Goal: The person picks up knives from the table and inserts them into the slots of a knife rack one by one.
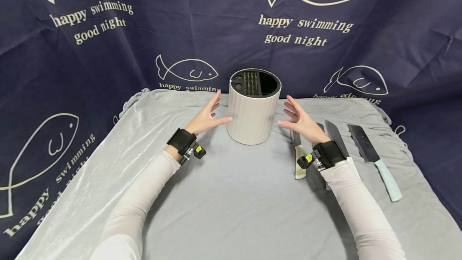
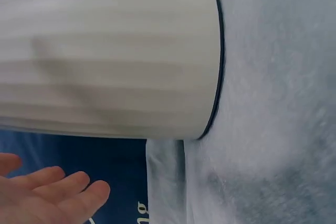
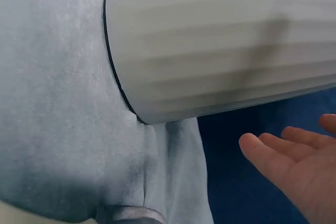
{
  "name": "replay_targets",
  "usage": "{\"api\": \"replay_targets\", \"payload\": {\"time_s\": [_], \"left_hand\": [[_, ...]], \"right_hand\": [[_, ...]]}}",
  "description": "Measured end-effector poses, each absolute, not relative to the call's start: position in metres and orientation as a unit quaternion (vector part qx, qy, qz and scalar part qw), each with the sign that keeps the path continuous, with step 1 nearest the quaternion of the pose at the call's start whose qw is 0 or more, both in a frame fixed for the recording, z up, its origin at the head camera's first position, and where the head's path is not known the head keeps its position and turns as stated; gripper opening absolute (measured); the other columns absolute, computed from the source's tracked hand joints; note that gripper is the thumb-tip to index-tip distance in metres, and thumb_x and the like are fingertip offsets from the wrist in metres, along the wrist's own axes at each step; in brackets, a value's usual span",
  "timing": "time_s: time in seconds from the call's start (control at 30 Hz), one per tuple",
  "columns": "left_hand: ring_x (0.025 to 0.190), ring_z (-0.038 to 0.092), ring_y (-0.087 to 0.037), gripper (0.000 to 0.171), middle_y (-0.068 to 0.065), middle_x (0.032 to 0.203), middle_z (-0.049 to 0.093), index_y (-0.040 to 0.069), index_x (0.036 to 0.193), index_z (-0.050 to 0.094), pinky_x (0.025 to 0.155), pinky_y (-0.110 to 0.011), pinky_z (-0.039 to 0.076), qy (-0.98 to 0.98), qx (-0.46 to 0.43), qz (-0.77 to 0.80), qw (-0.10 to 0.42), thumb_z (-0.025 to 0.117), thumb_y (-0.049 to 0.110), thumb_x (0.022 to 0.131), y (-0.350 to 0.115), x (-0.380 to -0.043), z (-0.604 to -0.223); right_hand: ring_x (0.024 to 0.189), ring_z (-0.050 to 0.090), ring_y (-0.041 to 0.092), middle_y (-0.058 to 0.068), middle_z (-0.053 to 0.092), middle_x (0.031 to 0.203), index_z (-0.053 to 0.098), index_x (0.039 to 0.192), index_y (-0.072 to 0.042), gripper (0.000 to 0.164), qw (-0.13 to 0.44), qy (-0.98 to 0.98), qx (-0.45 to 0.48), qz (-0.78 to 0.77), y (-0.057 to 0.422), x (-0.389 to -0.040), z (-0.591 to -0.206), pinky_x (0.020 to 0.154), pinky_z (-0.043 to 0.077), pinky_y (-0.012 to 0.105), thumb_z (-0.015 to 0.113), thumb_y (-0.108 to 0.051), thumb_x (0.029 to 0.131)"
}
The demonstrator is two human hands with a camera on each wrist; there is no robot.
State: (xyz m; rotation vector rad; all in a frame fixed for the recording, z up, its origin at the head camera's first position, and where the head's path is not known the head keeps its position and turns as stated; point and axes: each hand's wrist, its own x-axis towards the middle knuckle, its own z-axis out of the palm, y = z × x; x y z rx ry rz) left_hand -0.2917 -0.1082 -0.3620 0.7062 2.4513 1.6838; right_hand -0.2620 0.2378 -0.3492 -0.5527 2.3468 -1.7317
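A white ribbed knife holder (image 1: 251,119) with a black slotted insert (image 1: 251,83) stands upright at the far middle of the table. On its left side is my left hand (image 1: 205,118), fingers extended and the thumb tip right at the holder's wall. My right hand (image 1: 302,122) faces it from the right, fingers spread, a small gap from the wall. Both wrist views show the holder's side (image 2: 115,56) and its dark base rim, with the left fingers (image 2: 79,192) and right fingers (image 3: 273,156) apart from it. Neither hand holds anything.
Right of the holder lie a knife with a cream handle (image 1: 300,163), knives partly hidden under the right forearm, including a dark blade (image 1: 336,135), and a cleaver with a mint handle (image 1: 388,179). Grey cloth (image 1: 231,212) covers the table; a navy fish-print curtain (image 1: 223,23) hangs behind.
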Motion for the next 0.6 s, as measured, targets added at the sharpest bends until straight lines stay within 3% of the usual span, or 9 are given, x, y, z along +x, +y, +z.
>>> {"api": "replay_targets", "payload": {"time_s": [0.4,0.6], "left_hand": [[0.147,0.017,-0.033,0.105,-0.016,0.161,0.012,0.021,0.158,0.002,0.119,-0.052,0.023,0.767,0.243,0.59,0.063,0.075,0.01,0.084,-0.091,-0.316,-0.373],[0.145,0.025,-0.03,0.105,-0.012,0.16,0.019,0.017,0.157,0.002,0.118,-0.049,0.028,0.751,0.265,0.602,0.06,0.074,0.0,0.083,-0.082,-0.32,-0.376]], "right_hand": [[0.148,0.013,0.032,0.013,0.007,0.162,-0.004,0.157,-0.019,0.095,0.108,0.752,-0.192,-0.622,0.22,-0.291,-0.359,0.12,0.024,0.048,0.063,-0.001,0.092],[0.147,0.016,0.034,0.015,0.011,0.161,0.0,0.157,-0.017,0.093,0.095,0.752,-0.188,-0.625,0.214,-0.294,-0.36,0.12,0.025,0.047,0.063,-0.001,0.091]]}}
